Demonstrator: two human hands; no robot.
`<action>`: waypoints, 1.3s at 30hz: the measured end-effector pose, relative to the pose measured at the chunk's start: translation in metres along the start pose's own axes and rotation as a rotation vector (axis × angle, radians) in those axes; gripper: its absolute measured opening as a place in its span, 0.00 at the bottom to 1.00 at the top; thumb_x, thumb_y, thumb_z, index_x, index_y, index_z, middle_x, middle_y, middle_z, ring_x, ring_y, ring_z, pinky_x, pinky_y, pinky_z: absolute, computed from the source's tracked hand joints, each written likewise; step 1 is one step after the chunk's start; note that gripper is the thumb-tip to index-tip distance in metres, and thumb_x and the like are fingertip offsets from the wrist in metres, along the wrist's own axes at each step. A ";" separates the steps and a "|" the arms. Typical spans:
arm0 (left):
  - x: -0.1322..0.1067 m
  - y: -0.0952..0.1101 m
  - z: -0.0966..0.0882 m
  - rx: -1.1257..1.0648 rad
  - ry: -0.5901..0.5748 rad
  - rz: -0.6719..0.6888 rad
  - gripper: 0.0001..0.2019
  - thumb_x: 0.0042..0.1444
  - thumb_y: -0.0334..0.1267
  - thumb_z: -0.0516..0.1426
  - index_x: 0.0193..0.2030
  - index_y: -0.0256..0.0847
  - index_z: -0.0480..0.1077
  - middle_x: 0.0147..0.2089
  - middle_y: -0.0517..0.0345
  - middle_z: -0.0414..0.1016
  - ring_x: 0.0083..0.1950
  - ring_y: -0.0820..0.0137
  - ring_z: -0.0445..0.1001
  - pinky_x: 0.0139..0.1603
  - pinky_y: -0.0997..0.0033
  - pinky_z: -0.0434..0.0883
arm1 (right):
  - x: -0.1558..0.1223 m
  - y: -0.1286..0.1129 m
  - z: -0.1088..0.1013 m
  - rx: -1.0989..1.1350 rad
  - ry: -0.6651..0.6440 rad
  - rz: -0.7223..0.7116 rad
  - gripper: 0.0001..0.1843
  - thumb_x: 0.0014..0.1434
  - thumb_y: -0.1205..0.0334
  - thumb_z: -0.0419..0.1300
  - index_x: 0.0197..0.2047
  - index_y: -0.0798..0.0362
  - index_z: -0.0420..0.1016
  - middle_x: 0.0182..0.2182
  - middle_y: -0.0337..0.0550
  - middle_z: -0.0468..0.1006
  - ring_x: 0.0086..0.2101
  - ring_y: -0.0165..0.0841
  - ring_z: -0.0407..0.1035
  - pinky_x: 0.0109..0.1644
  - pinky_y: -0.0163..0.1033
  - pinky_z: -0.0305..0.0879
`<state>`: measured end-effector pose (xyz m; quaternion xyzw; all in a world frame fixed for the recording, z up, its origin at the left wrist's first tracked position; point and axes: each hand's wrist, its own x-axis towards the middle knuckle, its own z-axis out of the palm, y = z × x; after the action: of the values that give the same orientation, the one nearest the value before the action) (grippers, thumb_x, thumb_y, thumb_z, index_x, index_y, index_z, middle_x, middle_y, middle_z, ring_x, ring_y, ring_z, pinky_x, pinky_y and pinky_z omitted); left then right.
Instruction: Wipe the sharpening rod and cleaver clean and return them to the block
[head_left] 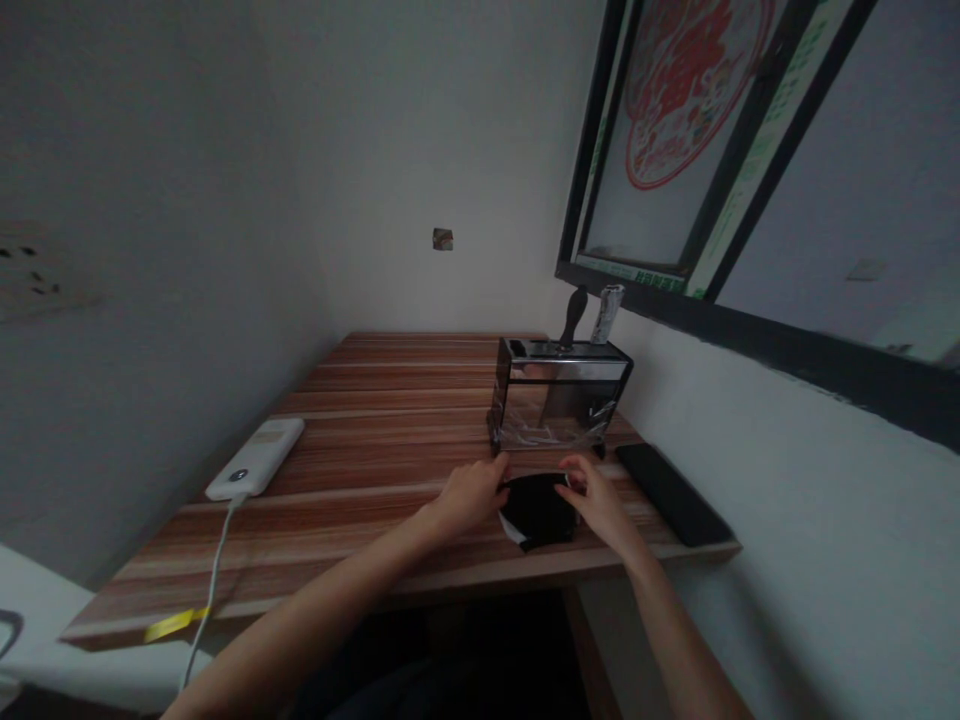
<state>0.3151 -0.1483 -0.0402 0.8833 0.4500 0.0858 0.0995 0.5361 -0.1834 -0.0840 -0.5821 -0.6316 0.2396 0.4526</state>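
Observation:
A flat black piece with a pale lower left edge (538, 512) lies near the front of the table, perhaps cloth; its exact kind I cannot make out. My left hand (471, 492) grips its left upper edge between thumb and fingers. At its upper right corner, my right hand (596, 502) pinches the edge, fingers bent. Just behind both hands stands a knife block (566, 395) with a shiny front and loose clear wrap along its base. A dark handle (574, 315) and a wrapped pale handle (607, 312) stick up from its top.
On the wood-grain table (397, 430), a white power bank (256, 460) lies left, its white cable (217, 570) hanging over the front edge by a yellow tag (171, 626). A black phone-like slab (673, 495) lies right, beside the wall. A dark-framed window (675, 130) rises above.

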 end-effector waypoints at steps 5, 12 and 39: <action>0.023 0.032 0.014 0.024 -0.031 0.082 0.12 0.57 0.37 0.52 0.48 0.43 0.62 0.42 0.50 0.76 0.43 0.59 0.76 0.39 0.65 0.68 | -0.008 0.023 -0.038 -0.066 0.031 0.048 0.13 0.48 0.58 0.58 0.38 0.50 0.66 0.21 0.32 0.66 0.24 0.32 0.65 0.30 0.36 0.59; 0.032 0.046 0.023 0.030 -0.014 0.121 0.12 0.58 0.39 0.52 0.49 0.43 0.62 0.42 0.49 0.75 0.44 0.59 0.75 0.41 0.63 0.70 | -0.012 0.037 -0.051 -0.178 0.082 0.049 0.11 0.47 0.58 0.58 0.36 0.50 0.67 0.23 0.35 0.69 0.26 0.34 0.67 0.32 0.38 0.63; -0.008 -0.114 -0.015 -0.555 -0.072 0.280 0.10 0.56 0.37 0.51 0.30 0.34 0.70 0.28 0.60 0.70 0.31 0.74 0.66 0.34 0.78 0.64 | 0.072 -0.095 0.164 1.127 -0.117 0.196 0.19 0.45 0.44 0.64 0.22 0.52 0.70 0.21 0.37 0.71 0.24 0.29 0.65 0.28 0.35 0.60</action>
<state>0.2185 -0.0880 -0.0554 0.8783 0.2795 0.1868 0.3399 0.3531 -0.0976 -0.0621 -0.2925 -0.3736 0.6117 0.6330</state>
